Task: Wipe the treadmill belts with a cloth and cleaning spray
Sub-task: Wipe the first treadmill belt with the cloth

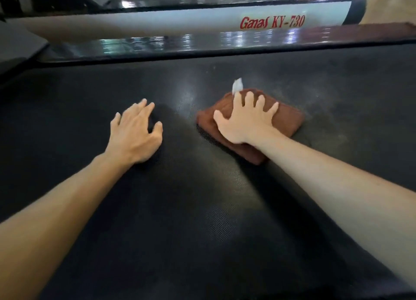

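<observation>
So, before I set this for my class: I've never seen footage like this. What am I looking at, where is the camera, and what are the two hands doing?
There is one picture, taken by a camera worn on a person's head, looking down at their own arms. The dark textured surface is a treadmill belt; the silver side rail beyond reads "Ganas KY-730". The right hand presses flat, fingers spread, on a folded brown cloth lying on the belt; a small white tag sticks up at the cloth's far edge. The left hand holds nothing; its fingertips seem to touch the belt. No spray bottle is visible.
</observation>
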The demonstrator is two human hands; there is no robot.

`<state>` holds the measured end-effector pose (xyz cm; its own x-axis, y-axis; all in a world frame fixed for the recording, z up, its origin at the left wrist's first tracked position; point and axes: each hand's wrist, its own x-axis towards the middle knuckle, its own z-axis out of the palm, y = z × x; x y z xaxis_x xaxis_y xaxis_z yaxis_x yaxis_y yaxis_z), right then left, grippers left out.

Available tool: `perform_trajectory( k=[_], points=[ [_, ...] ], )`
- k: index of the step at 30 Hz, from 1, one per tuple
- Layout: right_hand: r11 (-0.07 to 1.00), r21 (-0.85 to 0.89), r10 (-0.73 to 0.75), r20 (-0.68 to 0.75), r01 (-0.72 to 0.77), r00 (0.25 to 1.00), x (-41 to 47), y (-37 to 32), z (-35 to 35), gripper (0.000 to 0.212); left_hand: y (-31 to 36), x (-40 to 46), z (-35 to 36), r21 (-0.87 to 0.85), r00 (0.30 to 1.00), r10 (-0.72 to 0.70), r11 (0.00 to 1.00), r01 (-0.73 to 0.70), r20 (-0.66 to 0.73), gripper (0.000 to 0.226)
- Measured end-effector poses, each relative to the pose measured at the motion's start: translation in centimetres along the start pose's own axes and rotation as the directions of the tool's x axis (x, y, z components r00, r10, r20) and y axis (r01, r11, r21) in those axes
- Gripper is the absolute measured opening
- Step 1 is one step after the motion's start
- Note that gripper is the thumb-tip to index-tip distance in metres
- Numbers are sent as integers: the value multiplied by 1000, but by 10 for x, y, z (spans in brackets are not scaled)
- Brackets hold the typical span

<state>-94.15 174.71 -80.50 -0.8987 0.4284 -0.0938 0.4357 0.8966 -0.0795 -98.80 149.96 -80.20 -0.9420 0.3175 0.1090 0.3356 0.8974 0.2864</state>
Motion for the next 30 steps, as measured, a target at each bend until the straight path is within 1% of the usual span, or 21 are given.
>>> perform_trajectory(
  k=[1, 2, 3, 4, 6, 7, 8, 9, 11, 13, 14, 15, 16, 18, 20, 22, 24, 26, 27, 28, 30],
  points=[
    [996, 18, 92, 7, -92, 996, 15, -9, -3, 94, -3, 11, -1, 11, 1000, -21, 1000, 21, 1, 63],
    [995, 31, 97, 13, -98, 995, 25, -19, -8, 94, -7, 21, -3, 24, 999, -40, 999, 40, 6, 64],
    [1000, 26, 8, -2, -8, 1000, 34, -26, -10, 93, -12, 30, -3, 47, 998, -54, 997, 53, 16, 65],
    [988, 20, -154, -20, 154, 988, 39, -32, -10, 89, -18, 37, -4, 80, 997, -64, 995, 61, 34, 67],
    [887, 24, -461, -10, 461, 888, 30, -31, -11, 81, -29, 44, -3, 135, 994, -77, 989, 67, 71, 72],
    [853, 23, -522, -2, 522, 853, 20, -25, -8, 79, -33, 44, -1, 144, 993, -81, 987, 68, 87, 74],
    [852, 20, -524, -6, 524, 852, 14, -18, -4, 80, -36, 44, 1, 141, 992, -85, 987, 71, 93, 76],
    [888, 11, -460, -25, 460, 888, 11, -13, 1, 82, -39, 44, 3, 137, 992, -87, 988, 75, 90, 76],
    [982, -4, -188, -36, 188, 982, 22, -14, 3, 89, -42, 43, 8, 138, 993, -88, 987, 77, 76, 76],
    [996, 46, 71, -28, -70, 997, 52, -28, -5, 95, -43, 44, 10, 148, 994, -86, 986, 75, 69, 75],
    [992, 61, 109, -21, -108, 994, 70, -38, -10, 95, -44, 45, 11, 153, 994, -88, 985, 78, 63, 75],
    [995, 67, 68, -12, -67, 998, 85, -49, -15, 94, -44, 45, 10, 159, 994, -92, 984, 81, 60, 75],
    [998, 49, -50, -12, 50, 999, 98, -58, -16, 91, -44, 45, 10, 164, 994, -94, 983, 83, 60, 75],
    [939, -1, -345, 15, 345, 938, 106, -70, -17, 84, -42, 45, 9, 169, 993, -94, 982, 82, 66, 75],
    [873, -8, -487, 50, 488, 872, 93, -62, -14, 81, -43, 45, 8, 169, 994, -89, 983, 77, 67, 75],
    [900, -27, -435, 3, 435, 900, 80, -43, -5, 83, -44, 46, 8, 166, 994, -87, 983, 74, 73, 75],
    [986, -24, -164, -54, 163, 985, 85, -32, -4, 90, -45, 46, 10, 171, 995, -80, 983, 68, 64, 75],
    [995, 52, 92, -44, -90, 995, 109, -41, -13, 96, -45, 47, 11, 173, 995, -75, 983, 64, 60, 76],
    [991, 73, 116, -31, -113, 993, 124, -52, -19, 97, -45, 47, 11, 173, 996, -76, 983, 65, 56, 75],
    [996, 72, 55, -25, -53, 998, 137, -63, -22, 95, -46, 48, 11, 171, 996, -77, 983, 67, 51, 75],
    [971, 21, -237, -20, 237, 971, 148, -81, -23, 86, -46, 48, 11, 164, 996, -78, 984, 69, 51, 75]
  ],
)
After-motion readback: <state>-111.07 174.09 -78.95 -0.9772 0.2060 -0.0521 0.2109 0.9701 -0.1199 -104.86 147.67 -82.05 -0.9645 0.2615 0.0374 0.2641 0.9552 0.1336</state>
